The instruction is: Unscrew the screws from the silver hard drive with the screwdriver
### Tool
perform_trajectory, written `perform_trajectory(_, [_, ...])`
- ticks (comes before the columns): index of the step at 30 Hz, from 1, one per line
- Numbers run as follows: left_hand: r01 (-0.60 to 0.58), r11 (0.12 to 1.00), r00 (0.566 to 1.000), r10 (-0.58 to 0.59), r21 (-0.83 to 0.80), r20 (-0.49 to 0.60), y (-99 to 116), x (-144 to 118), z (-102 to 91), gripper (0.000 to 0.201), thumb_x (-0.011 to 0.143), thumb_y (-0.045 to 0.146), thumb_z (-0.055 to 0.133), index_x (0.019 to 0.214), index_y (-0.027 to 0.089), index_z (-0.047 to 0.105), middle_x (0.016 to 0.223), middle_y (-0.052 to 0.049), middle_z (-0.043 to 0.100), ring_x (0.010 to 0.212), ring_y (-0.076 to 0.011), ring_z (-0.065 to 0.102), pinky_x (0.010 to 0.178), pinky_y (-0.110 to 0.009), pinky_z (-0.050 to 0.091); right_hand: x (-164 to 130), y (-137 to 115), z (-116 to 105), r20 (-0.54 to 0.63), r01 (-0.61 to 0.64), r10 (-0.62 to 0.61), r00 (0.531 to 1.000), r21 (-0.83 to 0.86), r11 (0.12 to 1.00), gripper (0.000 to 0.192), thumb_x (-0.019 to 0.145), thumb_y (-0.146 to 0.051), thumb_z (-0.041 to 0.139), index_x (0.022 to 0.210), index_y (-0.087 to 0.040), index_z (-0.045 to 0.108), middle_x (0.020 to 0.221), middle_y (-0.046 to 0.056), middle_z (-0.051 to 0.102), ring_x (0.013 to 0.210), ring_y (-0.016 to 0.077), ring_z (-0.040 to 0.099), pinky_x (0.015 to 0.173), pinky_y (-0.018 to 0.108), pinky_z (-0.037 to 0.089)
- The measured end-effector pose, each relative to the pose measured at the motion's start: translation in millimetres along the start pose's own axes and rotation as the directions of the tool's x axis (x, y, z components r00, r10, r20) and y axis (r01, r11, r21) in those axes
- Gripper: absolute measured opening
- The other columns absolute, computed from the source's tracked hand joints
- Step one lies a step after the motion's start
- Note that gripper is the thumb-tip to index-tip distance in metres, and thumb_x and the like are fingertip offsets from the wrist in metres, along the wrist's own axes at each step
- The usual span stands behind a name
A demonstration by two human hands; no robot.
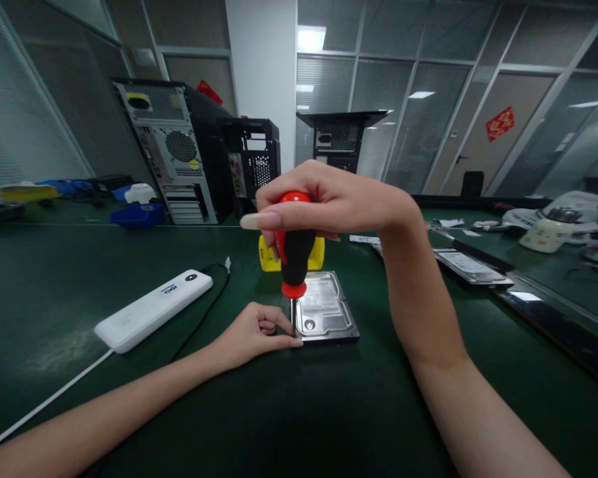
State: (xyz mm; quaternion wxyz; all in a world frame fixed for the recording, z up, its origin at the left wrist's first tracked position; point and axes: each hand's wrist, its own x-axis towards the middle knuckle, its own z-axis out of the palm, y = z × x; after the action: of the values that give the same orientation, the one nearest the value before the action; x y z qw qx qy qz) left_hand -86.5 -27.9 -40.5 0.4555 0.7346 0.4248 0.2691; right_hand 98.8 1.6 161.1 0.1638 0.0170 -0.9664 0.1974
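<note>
A silver hard drive (pixel 323 302) lies flat on the green table in front of me. My right hand (pixel 323 199) is wrapped over the top of a red and black screwdriver (pixel 295 255), which stands upright with its shaft pointing down at the drive's near left corner. My left hand (pixel 259 332) is closed at that same corner, thumb and forefinger pinched around it beside the shaft's tip. Those fingers hide the exact spot where the tip rests, and any screw there cannot be seen.
Behind the drive sits a yellow tray (pixel 316 255). A white power strip (pixel 154 311) with its cable lies to the left. Computer cases (pixel 179 146) stand at the back, near a blue bin (pixel 137 216). Another drive (pixel 471 267) and a white cup (pixel 543 234) are on the right.
</note>
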Motion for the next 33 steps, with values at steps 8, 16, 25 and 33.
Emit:
perform_trajectory(8, [0.023,0.999,1.0,-0.023,0.039,0.002,4.3,-1.1,-2.2,0.032,0.071,0.041,0.077,0.084,0.013,0.075,0.069,0.001,0.058,0.055,-0.0086,0.031,0.052,-0.023,0.024,-9.3,-2.7,-8.4,0.099,-0.165,0.157,0.983,0.081,0.983,0.031,0.097,-0.032,0.039,0.108,-0.011,0.059,0.106,-0.001,0.064,0.087,0.0038,0.057,0.06,0.008,0.042])
perform_trajectory(16, [0.073,0.996,0.997,-0.075,0.053,0.028,11.2,-2.8,-3.3,0.046,0.063,0.04,0.083,0.096,0.012,0.07,0.061,0.009,0.03,0.057,-0.0094,0.025,0.054,-0.023,0.021,-9.4,1.2,-7.6,0.093,0.032,-0.033,0.995,0.003,0.999,0.028,0.101,-0.019,0.036,0.111,-0.005,0.057,0.107,0.006,0.064,0.092,0.0051,0.06,0.074,0.01,0.048])
perform_trajectory(25, [0.069,0.996,0.997,-0.071,0.065,0.029,11.2,-3.6,-4.5,0.041,0.066,0.043,0.081,0.09,0.013,0.07,0.061,0.008,0.028,0.058,-0.0104,0.024,0.054,-0.023,0.019,-2.9,3.2,-4.5,0.002,0.025,-0.025,1.0,-0.031,0.999,0.028,0.095,-0.026,0.051,0.088,-0.004,0.067,0.083,0.002,0.068,0.077,0.004,0.061,0.068,0.012,0.047])
perform_trajectory(33, [0.067,0.994,0.998,-0.068,0.081,0.013,9.0,-2.8,-3.0,0.042,0.064,0.046,0.081,0.088,0.013,0.071,0.06,0.008,0.034,0.056,-0.0101,0.026,0.053,-0.023,0.02,0.0,6.7,-1.3,-0.043,-0.026,0.019,0.999,-0.155,0.988,0.032,0.098,-0.03,0.046,0.107,-0.007,0.067,0.1,0.004,0.067,0.087,0.0051,0.059,0.075,0.014,0.045])
